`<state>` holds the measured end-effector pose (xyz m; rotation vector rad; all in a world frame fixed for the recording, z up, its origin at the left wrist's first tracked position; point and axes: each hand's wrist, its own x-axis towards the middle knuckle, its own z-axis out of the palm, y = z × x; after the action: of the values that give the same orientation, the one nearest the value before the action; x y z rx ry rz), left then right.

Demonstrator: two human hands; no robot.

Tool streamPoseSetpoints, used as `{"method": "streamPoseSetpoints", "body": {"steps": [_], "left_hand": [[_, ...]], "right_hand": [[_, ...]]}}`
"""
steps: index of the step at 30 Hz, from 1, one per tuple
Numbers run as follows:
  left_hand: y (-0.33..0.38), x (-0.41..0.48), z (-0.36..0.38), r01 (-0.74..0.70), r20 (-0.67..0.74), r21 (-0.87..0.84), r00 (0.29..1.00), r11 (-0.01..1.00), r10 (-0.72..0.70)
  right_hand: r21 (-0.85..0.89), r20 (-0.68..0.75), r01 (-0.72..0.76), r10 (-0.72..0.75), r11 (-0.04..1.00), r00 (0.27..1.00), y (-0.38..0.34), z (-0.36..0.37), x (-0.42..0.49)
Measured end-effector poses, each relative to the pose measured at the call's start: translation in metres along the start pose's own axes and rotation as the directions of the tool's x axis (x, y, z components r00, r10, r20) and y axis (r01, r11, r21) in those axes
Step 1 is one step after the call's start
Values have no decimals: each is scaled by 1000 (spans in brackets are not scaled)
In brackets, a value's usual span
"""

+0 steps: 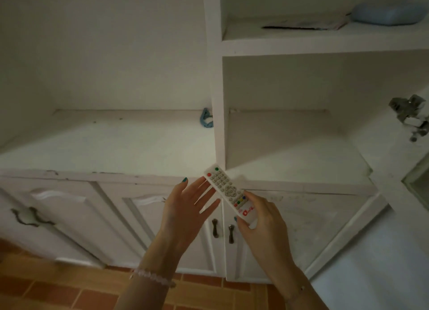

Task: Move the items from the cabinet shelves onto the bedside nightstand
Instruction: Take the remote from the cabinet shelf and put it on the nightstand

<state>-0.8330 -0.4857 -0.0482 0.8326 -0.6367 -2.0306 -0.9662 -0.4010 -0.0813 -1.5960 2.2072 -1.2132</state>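
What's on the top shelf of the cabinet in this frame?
On the top shelf lie a flat stack of papers and, to its right, a rounded blue object. Anything behind them is hidden. The shelf's right end is out of frame.

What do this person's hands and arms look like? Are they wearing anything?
Both forearms are bare, with no sleeves in view. The left hand and right hand have teal nail polish. A pale pink beaded bracelet circles the left wrist, and a thin bracelet with a small dark bead sits on the right wrist.
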Motion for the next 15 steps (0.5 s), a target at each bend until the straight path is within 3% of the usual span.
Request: {"method": "streamPoseSetpoints", "body": {"steps": [7, 15], "left_hand": [[-1, -48, -31, -198, -199, -77, 963, 977, 180], [15, -147, -89, -471, -534, -116, 772, 874, 345]], "right_hand": [[89, 204, 163, -179, 983, 963, -17, 17, -3], [298, 430, 364, -465, 882, 774, -82, 63, -45]]}}
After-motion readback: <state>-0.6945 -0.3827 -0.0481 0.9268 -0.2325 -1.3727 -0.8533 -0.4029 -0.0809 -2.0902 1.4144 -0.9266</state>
